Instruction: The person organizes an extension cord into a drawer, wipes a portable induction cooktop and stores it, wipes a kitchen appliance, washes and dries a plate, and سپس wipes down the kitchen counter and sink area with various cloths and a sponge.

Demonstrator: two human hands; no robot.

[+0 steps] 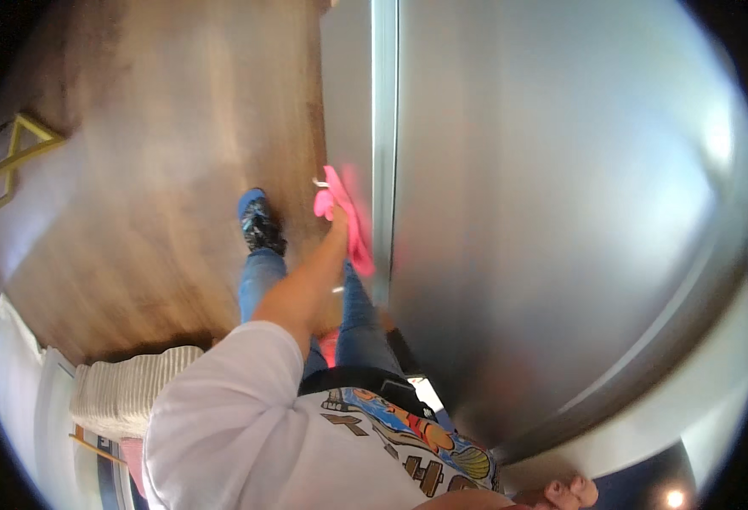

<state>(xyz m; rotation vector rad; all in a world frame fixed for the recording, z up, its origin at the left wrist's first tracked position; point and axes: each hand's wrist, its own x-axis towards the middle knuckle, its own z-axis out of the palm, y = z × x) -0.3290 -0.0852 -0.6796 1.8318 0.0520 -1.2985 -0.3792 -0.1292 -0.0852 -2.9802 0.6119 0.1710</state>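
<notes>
My left arm reaches down along a brushed-metal appliance front [476, 178], probably a refrigerator. My left hand [339, 215] holds a bright pink cloth [352, 226] with a small white tag. The cloth lies close to the narrow side panel [350, 108], beside a bright vertical metal edge [385, 127]; whether it touches is blurred. At the bottom right, my right hand [571, 493] shows only curled fingers near the appliance's curved end. Whether it grips anything cannot be seen.
Wood-look flooring [176, 127] runs along the left. A yellow metal frame [30, 143] stands at the far left. Behind me to the left is a beige ribbed fabric piece [132, 382]. My foot in a blue-soled shoe [259, 220] is on the floor.
</notes>
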